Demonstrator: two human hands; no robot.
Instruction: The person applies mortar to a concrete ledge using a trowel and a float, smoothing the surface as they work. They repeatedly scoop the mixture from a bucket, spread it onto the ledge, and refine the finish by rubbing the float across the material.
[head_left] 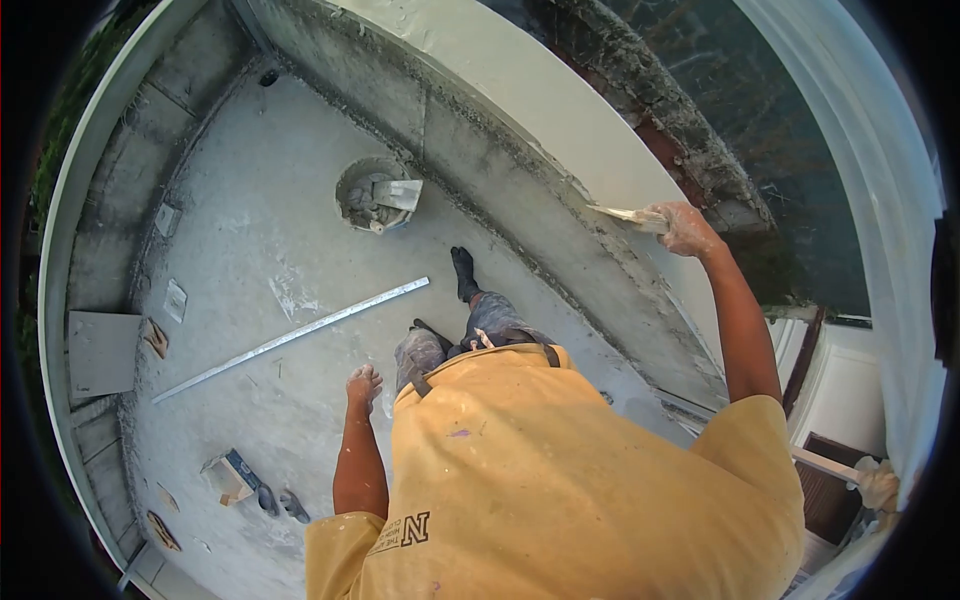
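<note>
My right hand [688,229] is closed around the handle of a pale, plaster-smeared trowel [628,214], seen nearly edge-on. Its tip touches the inner edge of the low wall's smooth white top [570,110]. Below that top, the wall's inner face [500,180] is rough and grey. Down at my side, my left hand [365,386] hangs with its fingers curled in, dusted white, and nothing shows in it. A bucket [345,205] of grey mortar stands on the floor ahead, with a flat-bladed tool [398,194] resting in it.
A long metal straightedge [300,333] lies across the concrete floor [230,290] left of my feet. A flat board [102,352] leans at the left wall. Slippers [294,506] and an open box [232,474] lie lower left. Beyond the wall is a drop; plastic sheeting [850,80] hangs right.
</note>
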